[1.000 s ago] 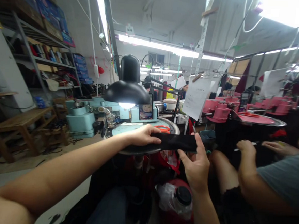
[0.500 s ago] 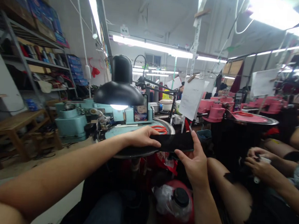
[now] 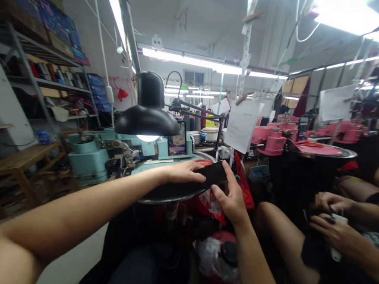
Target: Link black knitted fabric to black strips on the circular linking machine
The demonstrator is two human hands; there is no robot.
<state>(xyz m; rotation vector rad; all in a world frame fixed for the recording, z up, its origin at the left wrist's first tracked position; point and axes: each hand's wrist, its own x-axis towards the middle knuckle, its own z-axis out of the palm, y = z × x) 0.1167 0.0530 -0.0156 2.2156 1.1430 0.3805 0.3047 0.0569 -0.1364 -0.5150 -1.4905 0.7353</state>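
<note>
Your left hand (image 3: 182, 172) lies nearly flat, fingers pressing the long black fabric strip (image 3: 215, 175) onto the round dark-rimmed worktable (image 3: 169, 194) beneath the black dome desk lamp (image 3: 148, 117), while at the strip's 4 o'clock end your right hand (image 3: 229, 199) appears to pinch it between thumb and outstretched fingers.
</note>
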